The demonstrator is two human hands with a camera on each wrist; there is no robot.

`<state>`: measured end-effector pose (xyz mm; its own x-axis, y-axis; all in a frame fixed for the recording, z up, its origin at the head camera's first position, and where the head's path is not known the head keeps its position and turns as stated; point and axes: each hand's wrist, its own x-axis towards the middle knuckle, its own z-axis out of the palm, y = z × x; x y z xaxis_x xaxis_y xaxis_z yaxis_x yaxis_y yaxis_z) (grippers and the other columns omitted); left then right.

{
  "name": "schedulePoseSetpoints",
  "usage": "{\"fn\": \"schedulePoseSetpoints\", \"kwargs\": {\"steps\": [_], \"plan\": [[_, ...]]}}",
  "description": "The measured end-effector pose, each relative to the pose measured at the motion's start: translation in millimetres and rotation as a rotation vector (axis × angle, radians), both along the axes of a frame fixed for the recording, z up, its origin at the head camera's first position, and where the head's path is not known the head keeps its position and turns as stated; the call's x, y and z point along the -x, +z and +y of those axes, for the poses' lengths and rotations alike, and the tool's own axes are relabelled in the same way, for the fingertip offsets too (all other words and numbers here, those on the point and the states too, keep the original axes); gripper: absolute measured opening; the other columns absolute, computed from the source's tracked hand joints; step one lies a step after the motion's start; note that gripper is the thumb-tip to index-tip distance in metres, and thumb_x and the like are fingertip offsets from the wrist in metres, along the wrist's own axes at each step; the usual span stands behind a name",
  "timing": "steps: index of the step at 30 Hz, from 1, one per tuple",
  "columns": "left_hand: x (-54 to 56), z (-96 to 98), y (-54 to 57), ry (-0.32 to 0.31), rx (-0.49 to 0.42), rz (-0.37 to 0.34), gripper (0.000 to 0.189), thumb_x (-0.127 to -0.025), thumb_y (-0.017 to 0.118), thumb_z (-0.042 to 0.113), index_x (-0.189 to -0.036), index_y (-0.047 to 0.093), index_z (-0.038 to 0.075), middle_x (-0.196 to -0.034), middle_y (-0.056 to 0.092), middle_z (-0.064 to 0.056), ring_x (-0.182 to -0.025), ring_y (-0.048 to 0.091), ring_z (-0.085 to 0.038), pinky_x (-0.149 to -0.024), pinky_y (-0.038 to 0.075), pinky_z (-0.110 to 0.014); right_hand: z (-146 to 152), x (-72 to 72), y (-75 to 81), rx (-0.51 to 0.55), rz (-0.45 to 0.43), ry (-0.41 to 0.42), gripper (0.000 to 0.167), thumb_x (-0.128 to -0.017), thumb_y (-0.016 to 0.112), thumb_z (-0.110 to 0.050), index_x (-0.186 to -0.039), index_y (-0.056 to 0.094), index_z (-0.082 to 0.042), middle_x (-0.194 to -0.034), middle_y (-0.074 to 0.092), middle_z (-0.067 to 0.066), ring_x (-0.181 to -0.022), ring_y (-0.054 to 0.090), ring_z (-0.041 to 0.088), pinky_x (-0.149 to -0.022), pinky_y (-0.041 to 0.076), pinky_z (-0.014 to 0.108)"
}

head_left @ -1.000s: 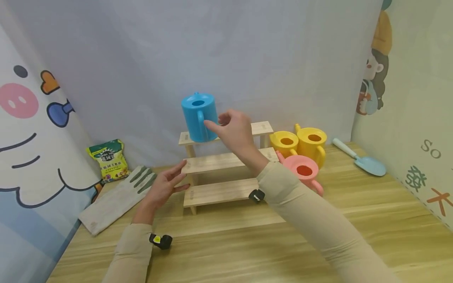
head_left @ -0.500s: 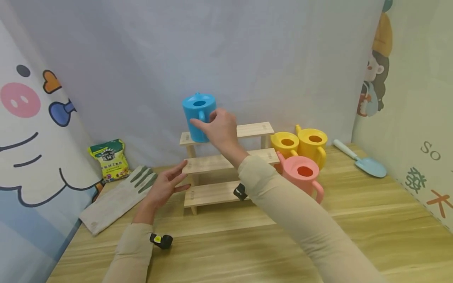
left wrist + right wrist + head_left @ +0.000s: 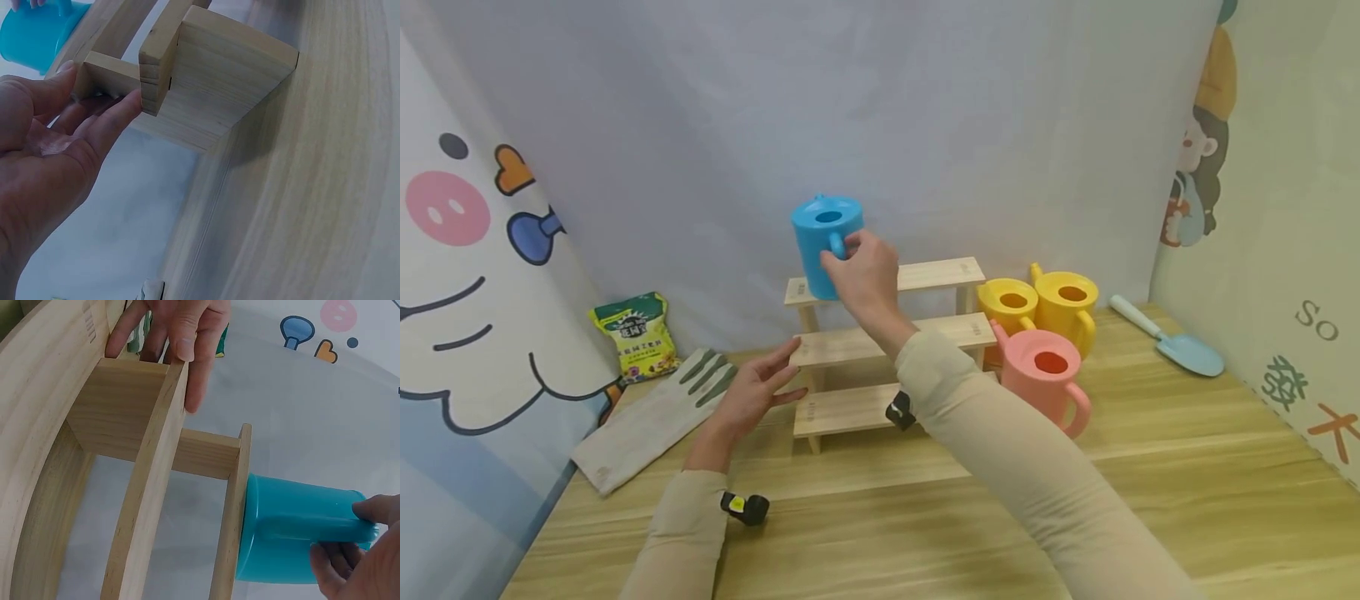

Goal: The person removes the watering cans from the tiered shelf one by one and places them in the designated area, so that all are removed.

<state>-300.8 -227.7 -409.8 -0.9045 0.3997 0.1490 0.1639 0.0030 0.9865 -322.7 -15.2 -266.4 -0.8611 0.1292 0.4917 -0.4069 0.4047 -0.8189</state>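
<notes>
A blue watering can (image 3: pixel 812 254) stands upright at the left end of the top step of a three-tier wooden plant stand (image 3: pixel 850 346). My right hand (image 3: pixel 868 279) grips its handle, which faces me; in the right wrist view the thumb and fingers close around the handle (image 3: pixel 300 530) near the can's top. Lower down, my left hand (image 3: pixel 751 398) holds the left end of the middle step. The left wrist view has its thumb and fingers on either side of the board end (image 3: pixel 112 69).
Right of the stand are two yellow watering cans (image 3: pixel 1078 312) and a pink one (image 3: pixel 1033 375). Farther right lies a light blue trowel (image 3: pixel 1187 352). A yellow-green packet (image 3: pixel 643 337) and a pair of gloves (image 3: pixel 640 433) lie at the left. A curtain hangs behind.
My right hand has moved left and its fingers have closed around the blue can's handle. The can stays on the top step, and my left hand keeps its place.
</notes>
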Motion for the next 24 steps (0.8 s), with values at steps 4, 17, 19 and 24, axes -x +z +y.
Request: {"fn": "schedulePoseSetpoints", "kwargs": {"steps": [4, 17, 19, 24], "plan": [[-0.6, 0.4, 0.2, 0.006, 0.007, -0.001, 0.059, -0.107, 0.051, 0.015, -0.159, 0.026, 0.007, -0.166, 0.013, -0.006, -0.151, 0.011, -0.026, -0.101, 0.052, -0.041, 0.1, 0.2, -2.9, 0.042, 0.038, -0.015, 0.035, -0.091, 0.075, -0.020, -0.114, 0.065, 0.005, -0.092, 0.072, 0.016, -0.084, 0.071, 0.025, -0.074, 0.063, 0.038], [-0.9, -0.1, 1.2, 0.009, 0.010, -0.003, 0.058, -0.107, 0.051, 0.014, -0.159, 0.025, 0.007, -0.166, 0.013, -0.005, -0.152, 0.011, -0.025, -0.101, 0.053, -0.041, 7.1, 3.3, -2.7, 0.100, 0.111, -0.049, 0.025, -0.093, 0.074, -0.023, -0.101, 0.077, 0.001, -0.088, 0.074, 0.011, -0.082, 0.071, 0.020, -0.073, 0.063, 0.034], [-0.7, -0.4, 1.0, 0.006, 0.011, -0.002, 0.059, -0.107, 0.051, 0.015, -0.159, 0.025, 0.007, -0.167, 0.012, -0.005, -0.152, 0.010, -0.025, -0.101, 0.053, -0.041, 7.8, 2.6, -1.2, 0.119, 0.097, -0.040, 0.020, -0.093, 0.075, -0.019, -0.097, 0.079, 0.000, -0.088, 0.075, 0.010, -0.085, 0.072, 0.020, -0.076, 0.063, 0.035], [-0.1, -0.8, 0.3, -0.003, 0.008, -0.002, 0.059, -0.107, 0.051, 0.015, -0.159, 0.024, 0.007, -0.167, 0.012, -0.005, -0.152, 0.010, -0.026, -0.101, 0.053, -0.040, 8.3, 1.6, 0.3, 0.196, 0.044, -0.028, 0.015, -0.092, 0.074, -0.015, -0.092, 0.080, -0.001, -0.089, 0.076, 0.009, -0.088, 0.073, 0.020, -0.080, 0.063, 0.039]]}}
